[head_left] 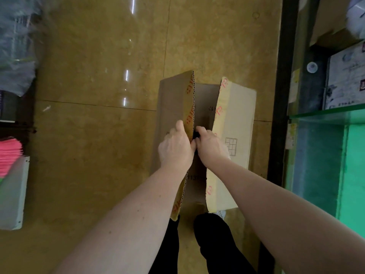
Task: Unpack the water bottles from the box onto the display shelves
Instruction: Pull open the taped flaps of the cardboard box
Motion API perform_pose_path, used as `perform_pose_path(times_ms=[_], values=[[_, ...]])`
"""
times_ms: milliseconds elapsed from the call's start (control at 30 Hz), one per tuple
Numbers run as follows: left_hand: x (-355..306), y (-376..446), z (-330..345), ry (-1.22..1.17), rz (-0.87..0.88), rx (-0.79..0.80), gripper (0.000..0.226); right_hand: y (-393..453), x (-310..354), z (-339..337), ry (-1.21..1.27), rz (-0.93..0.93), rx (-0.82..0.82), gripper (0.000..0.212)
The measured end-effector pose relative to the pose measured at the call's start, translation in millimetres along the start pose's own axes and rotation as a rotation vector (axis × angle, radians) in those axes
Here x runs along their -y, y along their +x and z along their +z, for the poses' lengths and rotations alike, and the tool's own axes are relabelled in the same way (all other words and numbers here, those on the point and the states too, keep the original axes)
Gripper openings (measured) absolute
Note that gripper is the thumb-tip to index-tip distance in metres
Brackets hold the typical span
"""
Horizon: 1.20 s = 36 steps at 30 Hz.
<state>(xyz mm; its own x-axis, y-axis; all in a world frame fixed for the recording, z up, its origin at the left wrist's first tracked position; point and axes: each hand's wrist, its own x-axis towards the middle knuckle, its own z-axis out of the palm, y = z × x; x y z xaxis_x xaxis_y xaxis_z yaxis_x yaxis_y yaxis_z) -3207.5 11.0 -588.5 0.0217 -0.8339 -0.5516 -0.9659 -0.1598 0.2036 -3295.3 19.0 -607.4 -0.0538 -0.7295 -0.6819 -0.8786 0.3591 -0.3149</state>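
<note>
One box (235, 123), two flaps up; left hand (175, 147) fingers grip one flap; right hand (212, 148) fingers' grasp unclear.

The box (199, 119) interior lies in shadow, its contents unreadable; both hands' fingertips vanish inside. The plastic-wrapped bundle (16, 42) at upper left is blurred.

One cardboard box (235, 123) on the floor, two flaps up, two hands in, no bottles showing.
</note>
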Motion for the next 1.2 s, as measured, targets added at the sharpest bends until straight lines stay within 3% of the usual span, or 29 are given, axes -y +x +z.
perform_pose_path(times_ms=[433,567,667,1000,1100,1200], values=[[62.3,-12.3,-46.0,-0.184,-0.011,-0.117,0.042,-14.2,73.4,4.5,-0.026,-0.252,0.012,0.042],[98.4,-8.4,-51.2,-0.226,-0.033,-0.165,0.052,-11.8,103.8,25.5,-0.001,-0.308,0.054,0.049],[123.9,-4.1,-47.3,-0.142,-0.098,-0.125,0.062,-4.6,118.3,45.8,-0.049,-0.352,0.088,0.053],[167.6,15.1,-18.6,0.101,-0.200,0.135,0.055,22.2,125.8,89.4,-0.231,-0.303,0.294,0.068],[162.5,18.7,-15.8,0.066,-0.189,0.179,0.053,24.7,122.5,82.5,-0.210,-0.296,0.342,0.063],[136.3,15.4,-20.8,-0.006,-0.097,0.161,0.049,19.1,109.1,63.9,-0.222,-0.325,0.270,0.051]])
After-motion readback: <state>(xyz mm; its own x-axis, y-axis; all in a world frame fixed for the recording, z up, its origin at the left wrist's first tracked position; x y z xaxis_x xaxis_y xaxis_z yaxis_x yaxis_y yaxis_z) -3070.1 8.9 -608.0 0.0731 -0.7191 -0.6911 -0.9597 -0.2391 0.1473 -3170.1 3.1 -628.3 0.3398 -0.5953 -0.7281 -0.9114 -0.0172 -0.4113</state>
